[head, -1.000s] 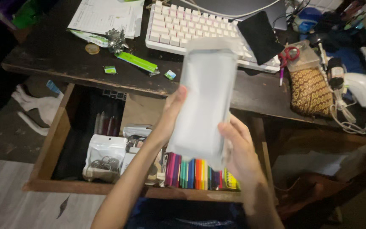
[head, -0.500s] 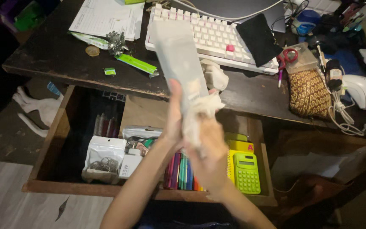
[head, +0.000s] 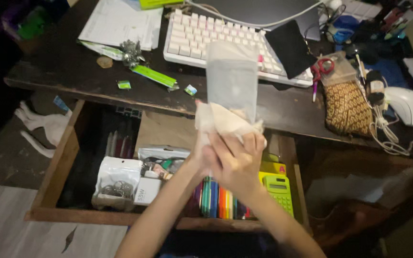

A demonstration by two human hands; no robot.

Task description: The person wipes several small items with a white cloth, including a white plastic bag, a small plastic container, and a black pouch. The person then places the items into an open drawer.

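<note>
Both hands are bunched together over the open drawer. The right hand [head: 237, 162] sits in front, fingers curled and clenched around the crumpled lower end of a translucent white plastic pouch [head: 231, 81]. The left hand [head: 201, 155] is mostly hidden behind it, so only its arm and a sliver of the palm show; it seems to press on the same crumpled part, but whether it truly grips I cannot tell. The pouch stands upright above the fists, its flat upper end raised in front of the white keyboard [head: 201, 38], well clear of the desk, likely held high so the squeeze works upward from the bottom.

Just below the hands, the wooden drawer [head: 56, 172] is pulled out from the front edge of the dark desk [head: 63, 71]. A row of coloured markers [head: 218, 203] lies directly under the wrists, a yellow-green calculator [head: 279, 191] at the drawer's right end, and a white bag of metal rings [head: 115, 184] beside a small white charger block [head: 147, 190] toward the left.

Up on the desk, a green strip [head: 153, 76] lies near the front edge with papers [head: 118, 21] behind it. Over to the right are a woven pouch [head: 347, 110], red-handled scissors [head: 322, 69] and a white mouse [head: 409, 106].
</note>
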